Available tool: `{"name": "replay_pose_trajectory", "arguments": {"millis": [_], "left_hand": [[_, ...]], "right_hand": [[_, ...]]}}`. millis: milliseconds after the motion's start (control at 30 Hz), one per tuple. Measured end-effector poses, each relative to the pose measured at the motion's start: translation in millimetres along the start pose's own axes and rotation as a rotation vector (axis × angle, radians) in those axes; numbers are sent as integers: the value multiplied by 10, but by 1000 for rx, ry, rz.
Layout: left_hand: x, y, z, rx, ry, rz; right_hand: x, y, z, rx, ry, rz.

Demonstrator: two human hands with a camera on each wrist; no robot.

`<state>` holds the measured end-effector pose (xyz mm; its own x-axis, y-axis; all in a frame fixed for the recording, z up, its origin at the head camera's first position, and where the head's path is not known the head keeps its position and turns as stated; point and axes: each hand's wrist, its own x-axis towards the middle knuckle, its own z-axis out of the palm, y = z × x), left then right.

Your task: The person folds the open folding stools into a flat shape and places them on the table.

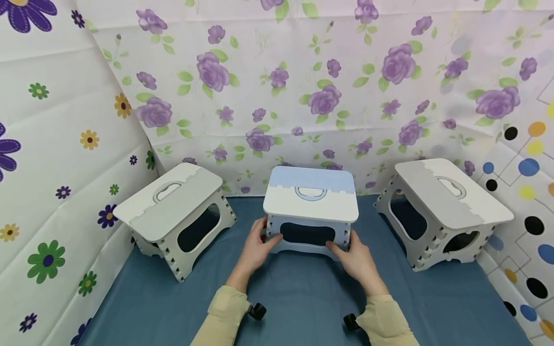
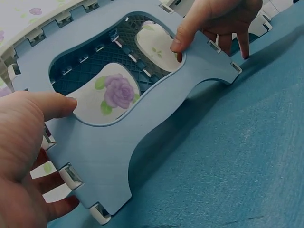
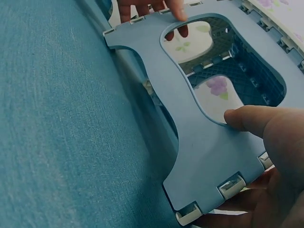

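Observation:
A folding step stool (image 1: 309,206) with a blue and white top and blue legs stands upright in the middle, its fold-flat handle on top. My left hand (image 1: 257,245) grips its left side, thumb on the front panel (image 2: 156,111) at the opening's edge, fingers round the side. On the opposite side my right hand (image 1: 354,257) holds it the same way, the thumb at the opening's rim and the fingers behind the side edge (image 3: 232,185). Whether the stool's feet all touch the blue cloth is hard to tell.
A grey and white folding stool (image 1: 173,206) stands angled at the left, another such stool (image 1: 450,202) at the right. Blue cloth (image 1: 298,298) covers the table. Behind hangs a rose-patterned sheet (image 1: 294,115); patterned sheets also line both sides.

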<state>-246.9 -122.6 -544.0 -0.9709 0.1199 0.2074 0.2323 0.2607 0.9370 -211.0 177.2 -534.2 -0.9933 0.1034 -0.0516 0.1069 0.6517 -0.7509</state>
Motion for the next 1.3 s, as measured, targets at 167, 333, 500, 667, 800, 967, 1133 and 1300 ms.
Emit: {"name": "replay_pose_trajectory", "arguments": {"millis": [167, 333, 500, 667, 800, 967, 1133, 1300], "left_hand": [[-13, -47, 25, 0, 25, -6], [-7, -63, 33, -1, -5, -4], [-19, -37, -6, 57, -47, -56], [0, -31, -34, 81, -70, -83], [-24, -43, -51, 73, -81, -93], [-27, -44, -50, 56, -80, -94], [-35, -47, -56, 60, -83, -103], [-25, -69, -63, 70, -83, -101]], "right_hand": [[-20, -26, 52, -4, 13, 1], [-23, -57, 72, 12, 44, -8], [-21, -56, 71, 13, 30, -6], [14, -44, 62, 5, 32, -20], [13, -37, 71, -4, 21, -23], [5, -30, 68, -1, 17, -27], [-13, -37, 70, -7, 22, -27], [-20, -44, 87, -11, 22, -13]]}}
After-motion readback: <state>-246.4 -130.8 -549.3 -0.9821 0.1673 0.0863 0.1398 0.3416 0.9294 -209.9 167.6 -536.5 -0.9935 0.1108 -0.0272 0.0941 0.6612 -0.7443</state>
